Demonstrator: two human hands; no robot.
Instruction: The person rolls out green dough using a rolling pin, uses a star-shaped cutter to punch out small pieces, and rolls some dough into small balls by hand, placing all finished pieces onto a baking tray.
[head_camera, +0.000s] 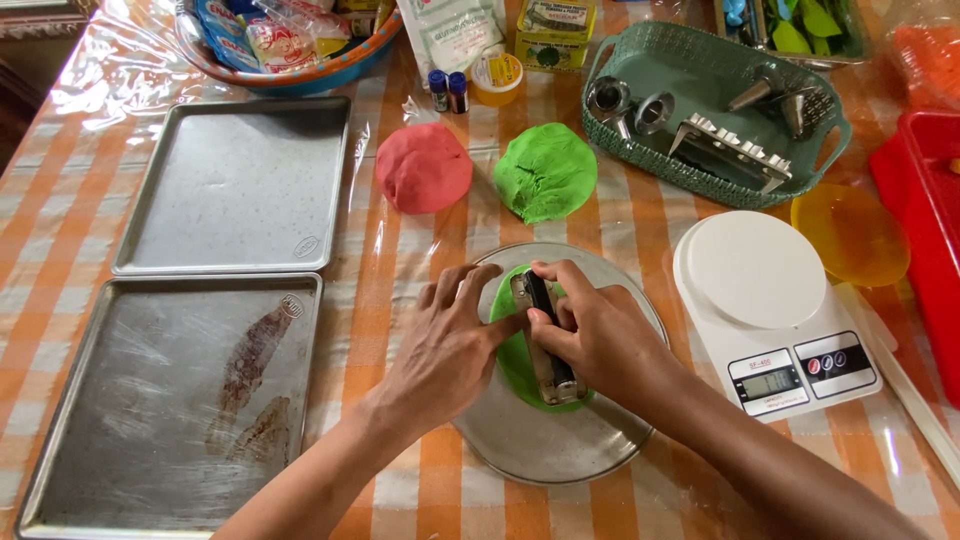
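A flattened sheet of bright green dough (515, 350) lies on my round metal plate (560, 440), near the table's front edge — smooth, matte, roughly oval. On top of it rests a long, narrow metal mold (548, 345) with a dark centre strip, running lengthwise away from me, tilted slightly left. It covers the dough's middle — green shows on both sides and past its near end.
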